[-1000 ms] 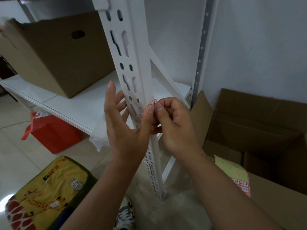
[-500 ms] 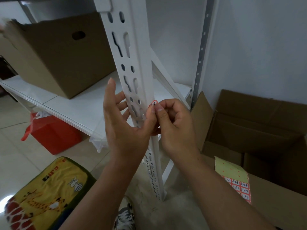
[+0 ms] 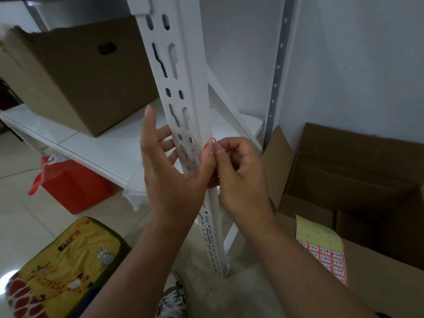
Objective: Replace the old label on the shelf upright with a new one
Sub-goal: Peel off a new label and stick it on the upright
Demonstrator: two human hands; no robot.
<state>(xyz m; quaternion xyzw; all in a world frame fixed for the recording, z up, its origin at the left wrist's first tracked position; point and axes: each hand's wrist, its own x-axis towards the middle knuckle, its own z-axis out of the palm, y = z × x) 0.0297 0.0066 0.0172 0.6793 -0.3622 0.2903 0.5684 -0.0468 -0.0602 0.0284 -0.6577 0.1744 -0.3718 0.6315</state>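
- Cushion of yellow fabric with a giraffe print [image 3: 55,267] lies on the floor, left of the foot of the white slotted metal shelf upright [image 3: 183,92].
- Sheet of red-bordered handwritten labels [image 3: 325,253] rests on a brown cardboard box [image 3: 378,283], right of the upright.
- Left hand [image 3: 169,171] stands open against the upright's front, fingers straight, thumb at its right edge.
- Right hand [image 3: 241,175] pinches a small red-rimmed white label [image 3: 210,142] with curled fingers, right on that edge.
- Closed brown cardboard box with a handle hole [image 3: 75,72] sits on the white shelf board [image 3: 110,148], behind and left of the upright.
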